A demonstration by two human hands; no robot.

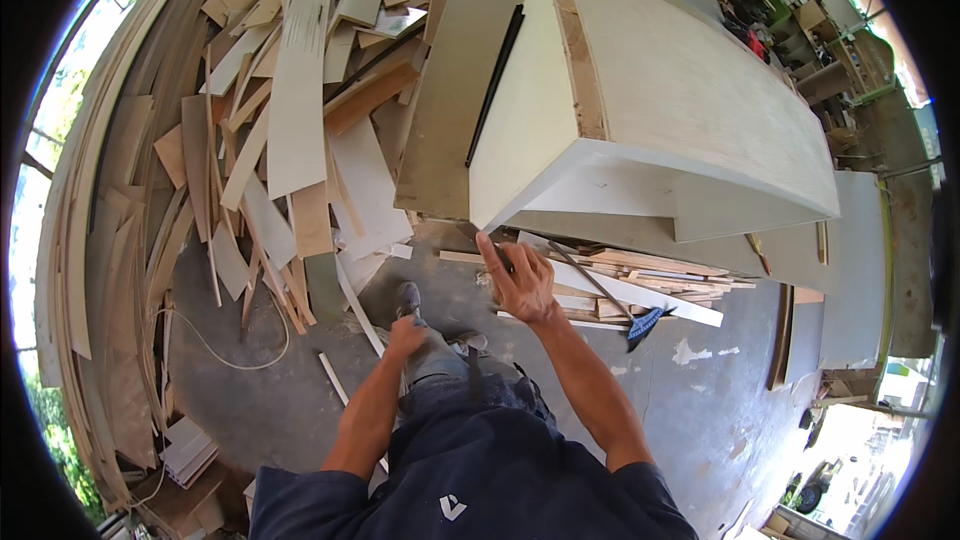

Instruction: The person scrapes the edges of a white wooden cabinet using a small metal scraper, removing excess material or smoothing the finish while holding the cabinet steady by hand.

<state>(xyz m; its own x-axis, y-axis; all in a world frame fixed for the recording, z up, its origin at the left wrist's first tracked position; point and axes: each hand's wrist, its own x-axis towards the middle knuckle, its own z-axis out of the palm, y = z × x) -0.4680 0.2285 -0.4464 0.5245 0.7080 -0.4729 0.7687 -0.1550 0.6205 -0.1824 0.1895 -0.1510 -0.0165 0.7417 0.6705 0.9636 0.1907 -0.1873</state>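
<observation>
My right hand [527,285] is closed around a flat tool with a dark handle [507,260]; its exact kind does not show. The index finger stretches forward along the tool, toward the lower front corner of a white box-shaped cabinet [690,80]. The tool's brownish flat end [467,230] is at or close to that corner. The cabinet lies on a large board, its open side facing me, with a bare wood strip [578,50] along one edge. My left hand [405,335] hangs low beside my leg, near a dark shoe [408,298]; its fingers are mostly hidden.
Wood offcuts [300,80] are heaped at the left, beside long boards [110,190] standing along that side. Under the board lie wood strips [640,290] and a blue brush-like head [645,325] on a stick. A brush [760,255] rests right of the cabinet. A cable loops across the floor.
</observation>
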